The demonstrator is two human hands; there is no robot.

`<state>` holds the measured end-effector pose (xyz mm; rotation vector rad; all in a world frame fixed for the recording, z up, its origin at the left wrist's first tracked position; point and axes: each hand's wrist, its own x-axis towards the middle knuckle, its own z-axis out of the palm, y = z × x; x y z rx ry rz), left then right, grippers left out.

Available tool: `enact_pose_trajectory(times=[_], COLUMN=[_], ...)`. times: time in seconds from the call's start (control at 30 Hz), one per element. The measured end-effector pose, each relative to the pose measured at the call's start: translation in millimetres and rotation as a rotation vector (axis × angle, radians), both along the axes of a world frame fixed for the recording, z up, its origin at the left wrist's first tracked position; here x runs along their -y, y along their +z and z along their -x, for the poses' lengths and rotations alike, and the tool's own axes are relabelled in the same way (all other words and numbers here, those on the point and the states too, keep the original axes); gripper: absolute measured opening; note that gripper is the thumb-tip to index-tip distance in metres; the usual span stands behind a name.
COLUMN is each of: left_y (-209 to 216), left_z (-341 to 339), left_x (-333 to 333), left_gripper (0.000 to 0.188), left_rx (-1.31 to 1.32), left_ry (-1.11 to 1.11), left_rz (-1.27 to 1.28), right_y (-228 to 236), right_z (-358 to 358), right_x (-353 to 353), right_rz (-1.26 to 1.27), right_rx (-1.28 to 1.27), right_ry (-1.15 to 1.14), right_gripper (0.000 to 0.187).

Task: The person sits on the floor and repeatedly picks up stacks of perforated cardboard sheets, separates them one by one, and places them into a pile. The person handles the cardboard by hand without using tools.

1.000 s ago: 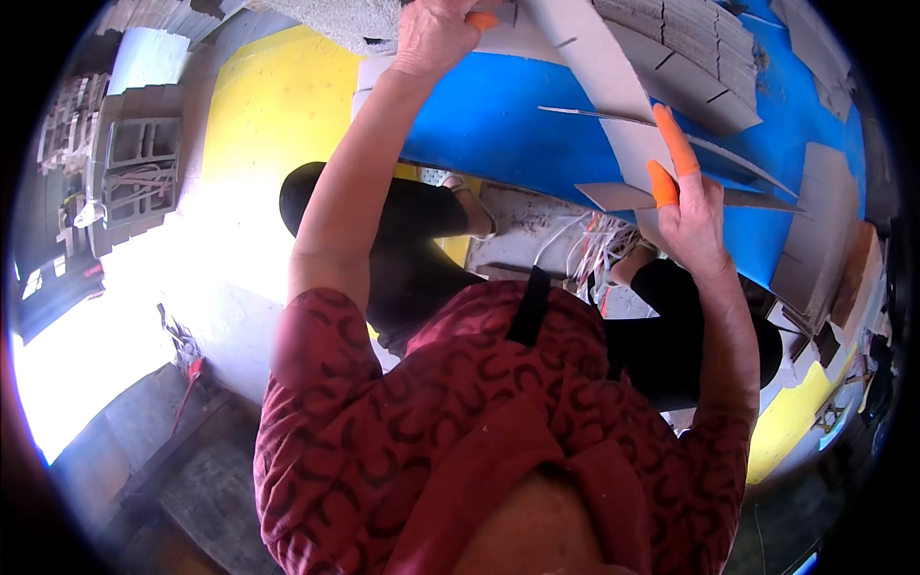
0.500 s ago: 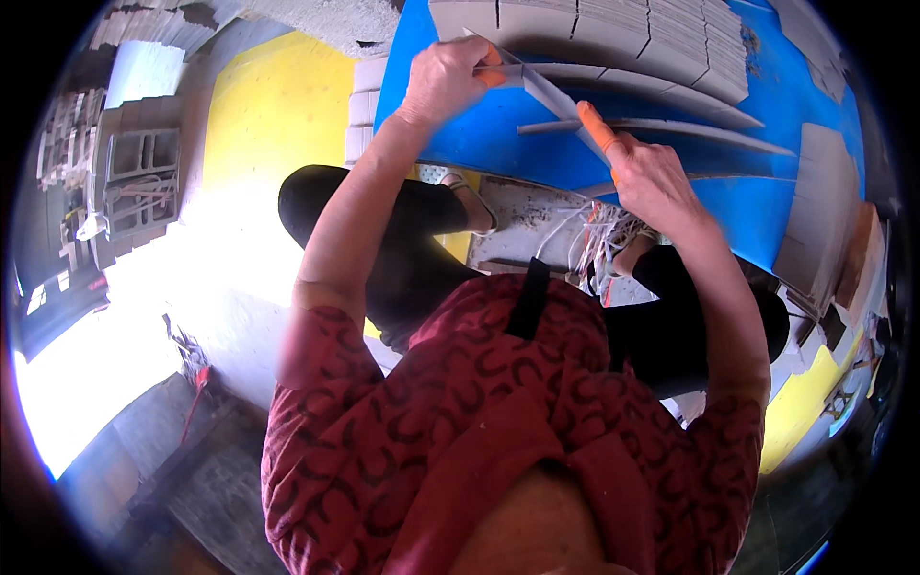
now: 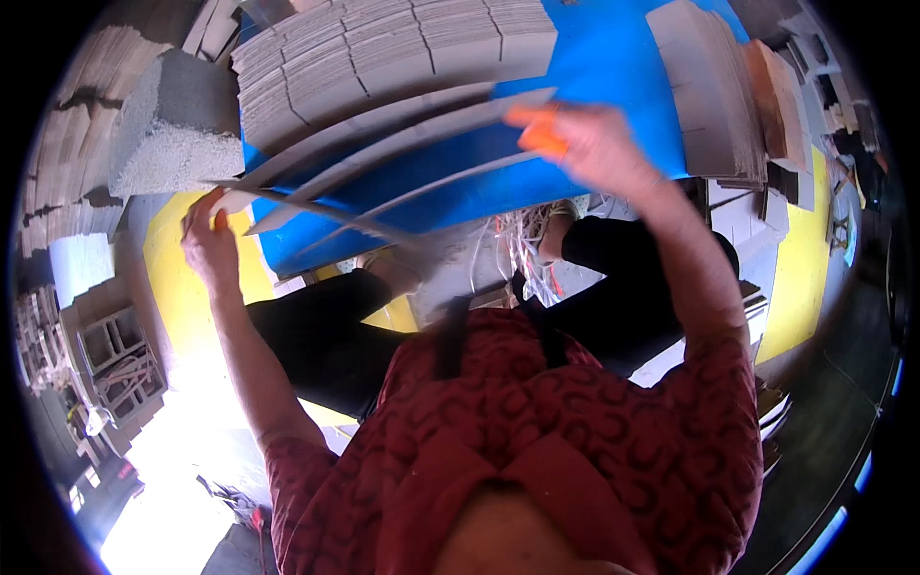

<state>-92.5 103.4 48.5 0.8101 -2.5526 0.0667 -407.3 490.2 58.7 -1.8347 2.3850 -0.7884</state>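
My left hand (image 3: 209,247) pinches the left end of a thin grey cardboard strip (image 3: 316,206) that slants across others toward my lap. Long bowed cardboard strips (image 3: 402,139) stand on edge over the blue tabletop (image 3: 613,67), running from near my left hand toward the right. My right hand (image 3: 599,144), with orange finger covers (image 3: 541,132), is by the right ends of these strips. Motion smears its fingers, so whether they grip a strip is unclear.
A large stack of slotted cardboard strips (image 3: 402,48) stands behind the work. At right are another cardboard stack (image 3: 704,96) and a brown block (image 3: 774,101). A rough grey block (image 3: 177,125) sits at left, above the yellow floor area (image 3: 182,249). White straps (image 3: 503,249) lie between my feet.
The view has swung left. My hands have moved far apart: the left toward the strips' left ends, the right toward their right ends. The slanting strip now crosses at the left side.
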Motion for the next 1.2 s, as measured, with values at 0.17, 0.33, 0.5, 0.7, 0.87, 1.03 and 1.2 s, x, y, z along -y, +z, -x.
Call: enact_pose_trajectory(times=[0.17, 0.33, 0.5, 0.7, 0.87, 1.03, 1.2], left_y=[22, 27, 24, -11, -9, -9, -12], left_z=[20, 72, 105, 128, 127, 128, 127], left_x=[-68, -149, -174, -170, -174, -175, -172], left_gripper=[0.031, 0.042, 0.049, 0.017, 0.016, 0.017, 0.016], left_rx=[-0.213, -0.122, 0.085, 0.159, 0.214, 0.177, 0.159], left_ry=[-0.228, -0.404, -0.46, -0.604, -0.541, -0.577, -0.58], left_rz=[-0.269, -0.367, -0.264, -0.315, -0.327, -0.328, -0.321], right_y=[-11, -34, -16, 51, -1, -9, -21], right_z=[161, 210, 210, 84, 33, 20, 19], right_x=[-100, -175, -190, -99, -43, -21, -4], right_rz=[-0.387, -0.526, -0.131, 0.281, 0.42, 0.502, 0.602], right_rx=[-0.478, -0.562, -0.287, -0.014, 0.22, 0.233, 0.204], right_ry=[-0.845, -1.083, -1.089, -0.719, -0.384, -0.377, -0.252], right_gripper=[0.049, 0.041, 0.03, 0.053, 0.057, 0.059, 0.049])
